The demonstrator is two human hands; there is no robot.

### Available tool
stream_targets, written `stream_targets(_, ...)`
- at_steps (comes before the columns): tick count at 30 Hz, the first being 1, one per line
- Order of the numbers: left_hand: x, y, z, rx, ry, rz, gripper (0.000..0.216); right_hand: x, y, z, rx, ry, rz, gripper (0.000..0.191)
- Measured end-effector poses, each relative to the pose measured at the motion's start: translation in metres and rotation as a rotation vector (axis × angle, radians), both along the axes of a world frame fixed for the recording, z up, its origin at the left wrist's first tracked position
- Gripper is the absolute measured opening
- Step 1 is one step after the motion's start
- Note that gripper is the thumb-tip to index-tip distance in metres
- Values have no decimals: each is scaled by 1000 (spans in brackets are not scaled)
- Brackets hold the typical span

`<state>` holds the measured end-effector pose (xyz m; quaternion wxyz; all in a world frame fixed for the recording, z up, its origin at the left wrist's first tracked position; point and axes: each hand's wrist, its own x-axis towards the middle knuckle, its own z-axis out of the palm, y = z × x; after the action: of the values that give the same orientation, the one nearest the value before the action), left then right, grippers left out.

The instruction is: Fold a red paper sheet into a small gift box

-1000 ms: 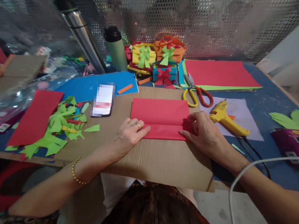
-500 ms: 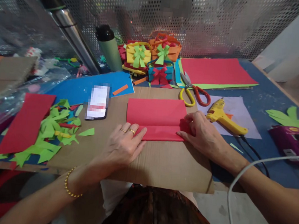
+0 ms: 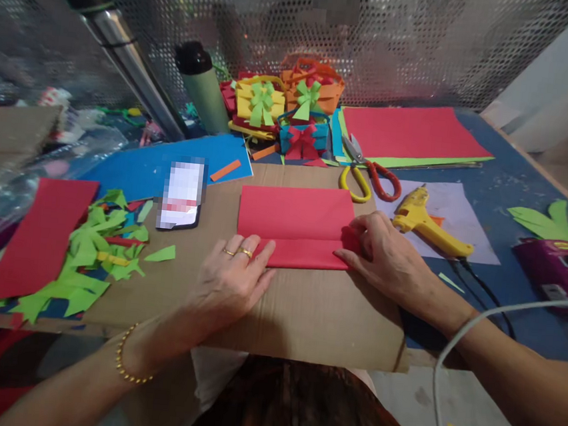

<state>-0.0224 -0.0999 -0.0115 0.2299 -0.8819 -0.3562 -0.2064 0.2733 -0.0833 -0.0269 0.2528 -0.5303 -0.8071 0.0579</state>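
Note:
A sheet of red paper (image 3: 297,213) lies on the brown cardboard (image 3: 324,317) in front of me, its near edge folded over into a flat strip. My left hand (image 3: 235,275), wearing two rings, holds down the strip's left end, with the thumb along the fold and the fingertips partly hidden. At the right end, my right hand (image 3: 380,252) pinches the folded paper between thumb and fingers. Scissors (image 3: 363,170) with one yellow and one red handle lie just beyond the paper. A yellow glue gun (image 3: 431,224) rests on a pale sheet right of my right hand.
Left of the paper are a phone (image 3: 181,193), green paper scraps (image 3: 88,241) and a red strip (image 3: 43,237). Small paper bags (image 3: 259,103), two bottles (image 3: 202,91) and stacked coloured sheets (image 3: 412,131) stand or lie behind. A white cable (image 3: 457,343) crosses by my right forearm.
Both hands keep their places on the folded red paper, with barely any movement. The view has shifted slightly, so things on the left appear a little further left.

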Motion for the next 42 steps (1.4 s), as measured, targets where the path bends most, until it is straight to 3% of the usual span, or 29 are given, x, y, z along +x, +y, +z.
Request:
stream_targets(7, -1, 2, 6, -25, 45, -37, 32, -1, 0, 0, 23, 7, 18, 28)
stream_targets(42, -1, 5, 2, 10, 43, -43, 30, -3, 0, 10, -72, 58, 53, 31)
